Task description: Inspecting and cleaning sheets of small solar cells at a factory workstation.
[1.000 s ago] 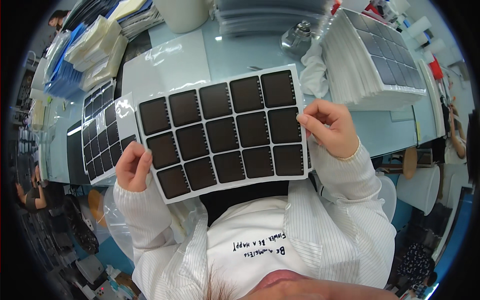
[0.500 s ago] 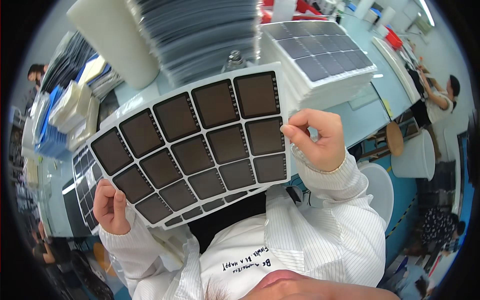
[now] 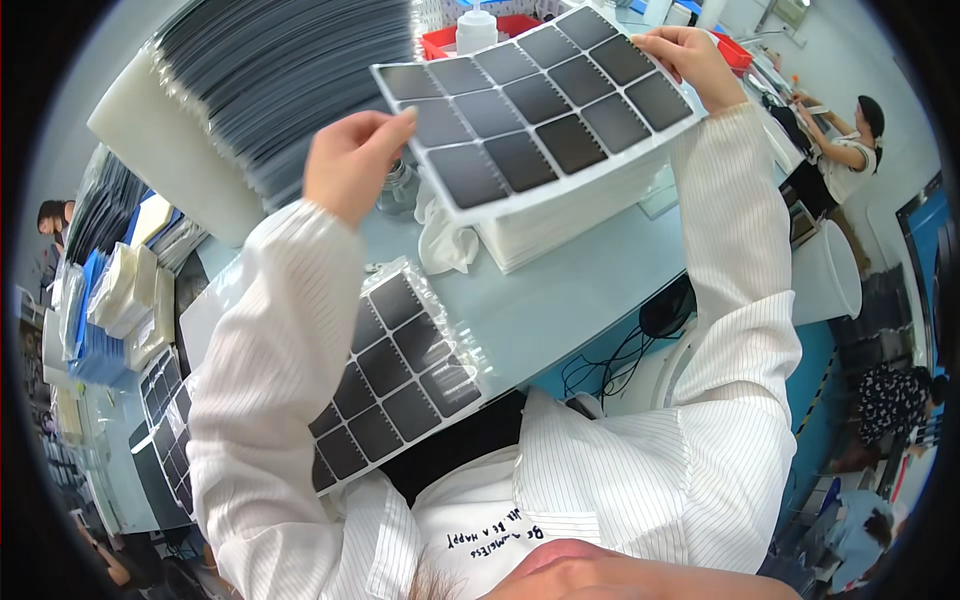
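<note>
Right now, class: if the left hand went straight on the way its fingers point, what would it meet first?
The left hand grips the left edge of the raised sheet, fingers pointing right across it. Going straight on, it would probably slide over the sheet's dark squares first; the white bottle lies beyond, though depth is unclear.

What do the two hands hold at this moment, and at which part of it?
Both hold one white sheet of dark squares: the left hand has its grip on the near-left edge, the right hand on the far-right corner.
</note>
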A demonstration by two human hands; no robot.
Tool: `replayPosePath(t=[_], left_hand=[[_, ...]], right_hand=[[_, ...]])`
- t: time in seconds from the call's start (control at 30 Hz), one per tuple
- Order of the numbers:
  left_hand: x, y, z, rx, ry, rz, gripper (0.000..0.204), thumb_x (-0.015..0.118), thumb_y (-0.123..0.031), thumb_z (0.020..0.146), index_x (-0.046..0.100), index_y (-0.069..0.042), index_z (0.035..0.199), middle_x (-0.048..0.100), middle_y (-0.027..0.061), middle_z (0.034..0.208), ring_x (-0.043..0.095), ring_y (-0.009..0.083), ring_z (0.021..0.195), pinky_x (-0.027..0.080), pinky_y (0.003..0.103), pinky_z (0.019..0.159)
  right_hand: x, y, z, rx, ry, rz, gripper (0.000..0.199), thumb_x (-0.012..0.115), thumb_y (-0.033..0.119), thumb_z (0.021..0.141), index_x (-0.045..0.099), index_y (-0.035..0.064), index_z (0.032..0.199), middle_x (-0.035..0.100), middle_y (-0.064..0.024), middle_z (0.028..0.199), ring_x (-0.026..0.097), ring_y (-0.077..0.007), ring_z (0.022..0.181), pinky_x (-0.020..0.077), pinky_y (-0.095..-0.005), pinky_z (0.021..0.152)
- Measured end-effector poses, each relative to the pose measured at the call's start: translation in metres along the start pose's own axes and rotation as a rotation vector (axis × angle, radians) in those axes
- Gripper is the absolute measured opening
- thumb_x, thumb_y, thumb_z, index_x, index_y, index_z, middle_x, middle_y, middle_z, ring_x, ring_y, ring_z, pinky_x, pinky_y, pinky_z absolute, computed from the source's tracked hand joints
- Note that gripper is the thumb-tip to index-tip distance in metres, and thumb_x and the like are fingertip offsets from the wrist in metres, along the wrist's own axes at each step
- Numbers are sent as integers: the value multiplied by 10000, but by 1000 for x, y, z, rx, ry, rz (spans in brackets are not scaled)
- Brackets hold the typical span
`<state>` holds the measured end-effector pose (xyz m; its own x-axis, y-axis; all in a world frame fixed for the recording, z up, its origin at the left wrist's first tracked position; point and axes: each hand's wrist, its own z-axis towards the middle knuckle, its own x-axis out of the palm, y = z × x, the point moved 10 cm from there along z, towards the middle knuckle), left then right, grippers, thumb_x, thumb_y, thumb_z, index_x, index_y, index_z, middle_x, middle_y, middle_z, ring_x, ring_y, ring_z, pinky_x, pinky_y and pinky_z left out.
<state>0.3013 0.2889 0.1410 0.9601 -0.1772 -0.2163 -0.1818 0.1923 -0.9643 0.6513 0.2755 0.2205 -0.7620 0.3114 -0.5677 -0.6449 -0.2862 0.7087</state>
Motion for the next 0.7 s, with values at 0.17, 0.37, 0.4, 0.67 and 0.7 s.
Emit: replayPosePath(t=[0.17, 0.37, 0.4, 0.67, 0.7], left_hand=[[44, 16, 31, -56, 11, 27, 292, 654, -309, 773, 658, -18, 746, 558, 0, 656, 453, 72, 596, 366, 221, 571], [58, 32, 31, -64, 64, 163, 318, 644, -322, 785, 656, -7, 737, 554, 14, 639, 454, 85, 595, 377, 235, 587], [58, 33, 30, -65, 61, 173, 326, 641, -325, 788, 655, -3, 738, 556, 16, 637, 457, 87, 596, 380, 237, 591], [57, 31, 27, -37, 53, 265, 348, 637, -336, 796, 643, 3, 718, 566, 31, 617, 456, 94, 579, 384, 250, 576], [57, 26, 26, 1, 46, 280, 369, 627, -353, 801, 639, 5, 713, 564, 36, 612, 456, 96, 576, 383, 254, 571]], right_hand=[[-14, -64, 39, 43, 14, -108, 264, 636, 310, 811, 671, 50, 842, 540, 43, 629, 452, -33, 545, 339, -186, 501], [4, -110, 49, 112, 155, -42, 283, 648, 313, 801, 685, 43, 877, 611, -7, 693, 533, -69, 586, 413, -202, 536], [4, -114, 49, 123, 138, -22, 285, 647, 311, 803, 685, 39, 882, 615, -12, 697, 536, -68, 586, 417, -205, 533], [1, -114, 38, 133, 22, -81, 360, 646, 385, 789, 685, 39, 879, 619, -18, 718, 551, -82, 599, 423, -200, 543], [1, -115, 36, 161, 21, -105, 375, 642, 403, 788, 685, 42, 881, 620, -24, 728, 546, -84, 599, 423, -202, 544]])
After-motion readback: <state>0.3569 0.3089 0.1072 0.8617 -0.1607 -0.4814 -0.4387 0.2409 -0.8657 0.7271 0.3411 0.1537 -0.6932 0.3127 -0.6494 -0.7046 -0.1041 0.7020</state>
